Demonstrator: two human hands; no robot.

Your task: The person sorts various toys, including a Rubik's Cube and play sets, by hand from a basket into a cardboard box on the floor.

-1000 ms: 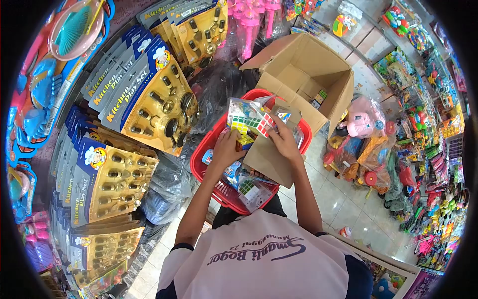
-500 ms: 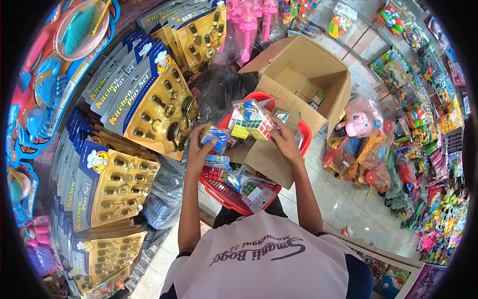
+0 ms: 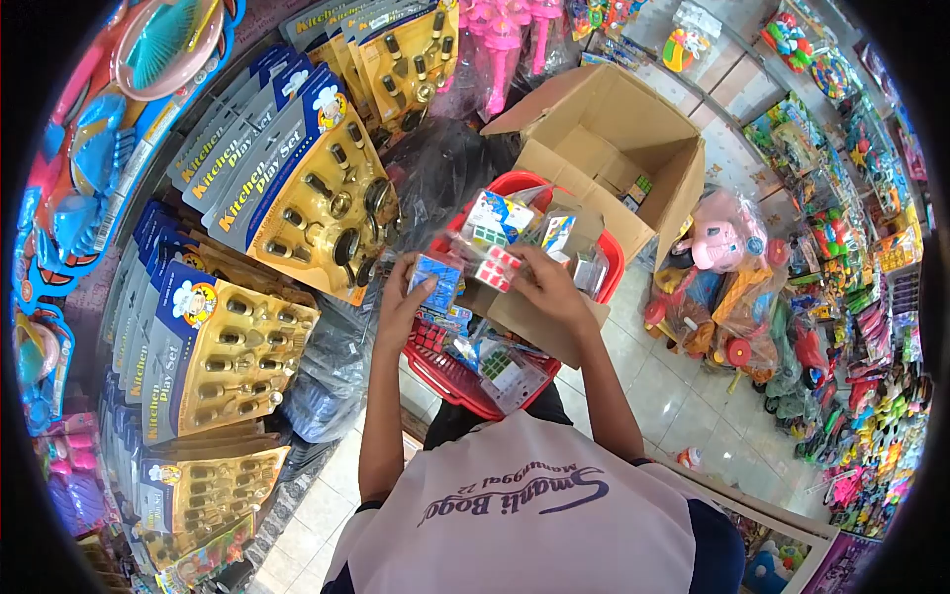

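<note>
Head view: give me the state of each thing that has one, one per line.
Left hand: shut on blue puzzle pack.
Right hand: shut on cube pack.
Red basket: filled with packs.
Cardboard box: flaps open, nearly empty.
Kitchen play sets: hanging, sealed.

White short-sleeved shirt (image 3: 524, 515), navy sleeve cuffs, purple script lettering, bare forearms

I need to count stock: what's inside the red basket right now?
The red basket holds bagged puzzle cubes and a cardboard sheet. The left hand and right hand hold more cube packs above it. Whatever lies under the cardboard is hidden.
</note>
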